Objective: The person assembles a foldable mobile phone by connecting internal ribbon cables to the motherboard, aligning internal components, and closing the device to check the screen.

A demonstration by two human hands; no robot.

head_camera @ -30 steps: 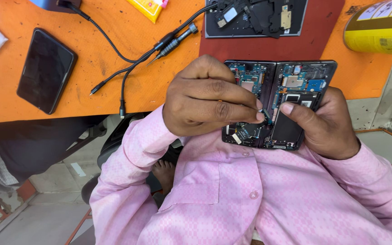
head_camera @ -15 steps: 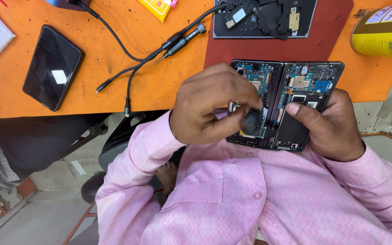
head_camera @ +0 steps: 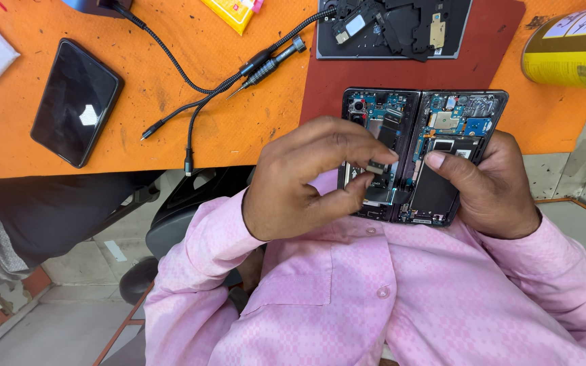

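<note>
Head view, opened foldable phone (head_camera: 442, 129) between both hands, left fingers (head_camera: 367, 152) pinching inside

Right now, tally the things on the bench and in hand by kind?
Opened folding phone, held in both hands: 1
Intact black phone: 1
Tray of removed parts: 1
Braided cables: 2
Screwdriver: 1
Yellow roll: 1
Total: 7

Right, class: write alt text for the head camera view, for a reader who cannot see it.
A person's left hand pinches a small flat part over an opened black folding phone with exposed blue circuit boards, steadied by the right hand. A black slab phone and braided black cables lie on the orange table.
</note>
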